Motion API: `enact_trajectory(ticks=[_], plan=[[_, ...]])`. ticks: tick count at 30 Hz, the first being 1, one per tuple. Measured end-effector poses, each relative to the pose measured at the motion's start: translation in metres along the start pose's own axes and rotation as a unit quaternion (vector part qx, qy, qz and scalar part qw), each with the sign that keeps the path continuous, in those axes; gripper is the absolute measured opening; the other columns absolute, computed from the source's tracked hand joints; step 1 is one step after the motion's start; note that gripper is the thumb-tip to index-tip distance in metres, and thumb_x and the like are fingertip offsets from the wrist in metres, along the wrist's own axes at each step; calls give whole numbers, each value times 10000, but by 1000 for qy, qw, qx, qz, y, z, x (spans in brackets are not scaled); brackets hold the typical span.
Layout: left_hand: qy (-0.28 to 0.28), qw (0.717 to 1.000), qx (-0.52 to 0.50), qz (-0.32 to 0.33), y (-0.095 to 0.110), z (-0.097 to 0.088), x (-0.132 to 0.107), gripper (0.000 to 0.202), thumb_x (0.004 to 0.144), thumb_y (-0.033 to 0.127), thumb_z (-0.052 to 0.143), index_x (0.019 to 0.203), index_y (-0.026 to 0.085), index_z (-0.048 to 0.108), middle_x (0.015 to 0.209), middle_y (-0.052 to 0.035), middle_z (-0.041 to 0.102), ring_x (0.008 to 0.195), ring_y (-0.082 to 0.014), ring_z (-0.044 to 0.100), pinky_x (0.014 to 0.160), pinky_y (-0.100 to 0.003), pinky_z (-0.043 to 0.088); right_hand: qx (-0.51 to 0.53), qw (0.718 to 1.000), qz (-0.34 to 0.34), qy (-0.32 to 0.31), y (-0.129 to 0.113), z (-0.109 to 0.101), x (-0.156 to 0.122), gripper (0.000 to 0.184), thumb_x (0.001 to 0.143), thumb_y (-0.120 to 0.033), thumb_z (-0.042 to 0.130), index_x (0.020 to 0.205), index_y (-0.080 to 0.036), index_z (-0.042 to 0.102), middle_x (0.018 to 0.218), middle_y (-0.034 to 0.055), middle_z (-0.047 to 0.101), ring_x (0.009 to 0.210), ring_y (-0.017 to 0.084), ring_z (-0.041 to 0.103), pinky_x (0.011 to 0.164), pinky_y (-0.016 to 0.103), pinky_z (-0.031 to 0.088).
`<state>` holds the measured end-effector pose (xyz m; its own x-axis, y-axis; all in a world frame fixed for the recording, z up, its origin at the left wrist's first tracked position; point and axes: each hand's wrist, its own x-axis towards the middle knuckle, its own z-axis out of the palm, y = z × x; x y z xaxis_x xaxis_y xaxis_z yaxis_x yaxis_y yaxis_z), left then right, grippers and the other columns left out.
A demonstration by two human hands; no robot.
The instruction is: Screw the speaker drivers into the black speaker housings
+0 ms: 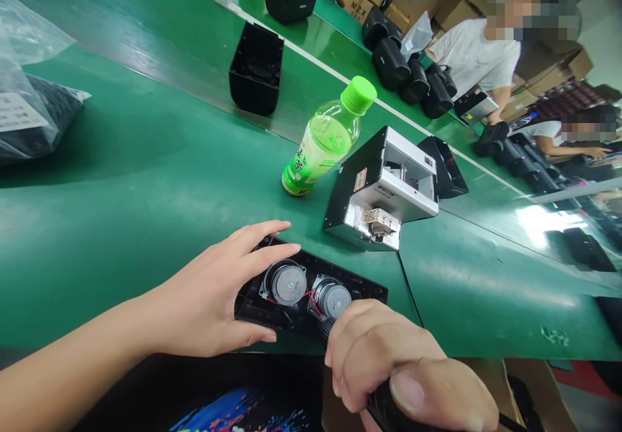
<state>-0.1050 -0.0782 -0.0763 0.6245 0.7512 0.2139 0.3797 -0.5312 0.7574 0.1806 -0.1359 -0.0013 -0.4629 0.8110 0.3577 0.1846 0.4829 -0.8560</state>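
A black speaker panel with two round silver speaker drivers and red wires lies at the near edge of the green table. My left hand grips the panel's left end, thumb on the near side and fingers over the far edge. My right hand is closed around a black tool handle, whose ribbed front end points at the right driver. The tool's tip is hidden behind my fingers.
A green drink bottle stands beyond the panel, beside a silver and black machine. A black housing sits farther back. Bagged black parts lie at the left. Other people work across a belt holding several black housings and cardboard boxes.
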Motion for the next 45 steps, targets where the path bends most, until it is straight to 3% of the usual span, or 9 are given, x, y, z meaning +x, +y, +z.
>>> enact_trajectory(ticks=[6, 12, 15, 19, 22, 25, 33, 37, 45], plan=[[7, 1000, -3, 8, -3, 1, 0, 1237, 910, 408, 1115, 1947, 495, 447, 2096, -124, 422, 1857, -475, 570, 1464, -663, 617, 20, 998, 41, 46, -19, -5, 29, 251, 1069, -568, 994, 1165, -367, 878, 877, 27, 866, 823, 281, 882, 809, 472, 795], [-2, 1000, 9, -5, 1, -1, -2, 1254, 867, 365, 1146, 1941, 488, 511, 2112, -108, 404, 1850, -477, 581, 1465, -653, 627, 32, 987, 28, 158, -25, 11, -3, 374, 1317, -501, 673, 1055, -339, 885, 676, -25, 773, 576, 205, 776, 663, 381, 734], [-10, 1000, 9, -17, 3, -8, -4, 1238, 885, 434, 1148, 1944, 527, 514, 2134, -71, 366, 1853, -484, 579, 1460, -658, 636, 1, 992, -17, 122, -21, 7, -9, 472, 1352, -395, 583, 977, -270, 841, 701, 0, 837, 604, 200, 842, 681, 370, 762], [-17, 999, 32, 17, 3, -20, -1, 785, 1131, 459, 899, 1868, 533, 638, 2094, -25, 460, 1824, -433, 626, 1433, -631, 668, 21, 998, -46, 34, -18, -12, 6, 402, 1345, -359, 606, 1049, -254, 856, 762, 21, 886, 670, 228, 902, 696, 386, 795], [-1, 993, 96, 62, 5, -25, 9, 496, 1212, 372, 752, 1694, 478, 802, 2092, 4, 466, 1843, -416, 599, 1465, -655, 635, 25, 994, 18, 100, -22, -25, 32, 199, 1199, -497, 873, 1160, -306, 915, 832, 41, 883, 742, 299, 901, 714, 473, 807], [-2, 983, 150, 104, 7, -25, 20, 347, 1176, 328, 761, 1481, 421, 898, 2085, -9, 477, 1837, -464, 597, 1462, -744, 616, 19, 986, 45, 162, -31, -41, 60, 334, 1087, -622, 981, 1223, -325, 912, 889, 58, 872, 815, 336, 901, 721, 503, 802], [-49, 974, 203, 92, -2, -19, 44, 561, 845, 297, 1024, 1388, 390, 917, 1891, -153, 713, 1600, -595, 778, 1248, -896, 719, 22, 961, 34, 274, -52, -88, 67, 551, 1052, -842, 936, 1259, -335, 871, 792, 9, 798, 664, 299, 819, 624, 465, 733], [-44, 969, 215, 117, -5, -15, 50, 468, 819, 271, 999, 1273, 359, 928, 1823, -149, 772, 1545, -578, 813, 1240, -872, 729, 41, 897, -98, 430, -26, -96, 76, 574, 1064, -896, 858, 1161, -330, 853, 615, -59, 723, 435, 212, 616, 460, 361, 563], [-47, 977, 180, 102, -3, -18, 49, 553, 833, 230, 925, 1357, 406, 898, 1684, -72, 863, 1445, -489, 866, 1138, -723, 791, 42, 910, -84, 405, 12, -96, 92, 682, 1069, -961, 817, 1229, -299, 835, 660, -56, 741, 448, 188, 633, 428, 325, 504]])
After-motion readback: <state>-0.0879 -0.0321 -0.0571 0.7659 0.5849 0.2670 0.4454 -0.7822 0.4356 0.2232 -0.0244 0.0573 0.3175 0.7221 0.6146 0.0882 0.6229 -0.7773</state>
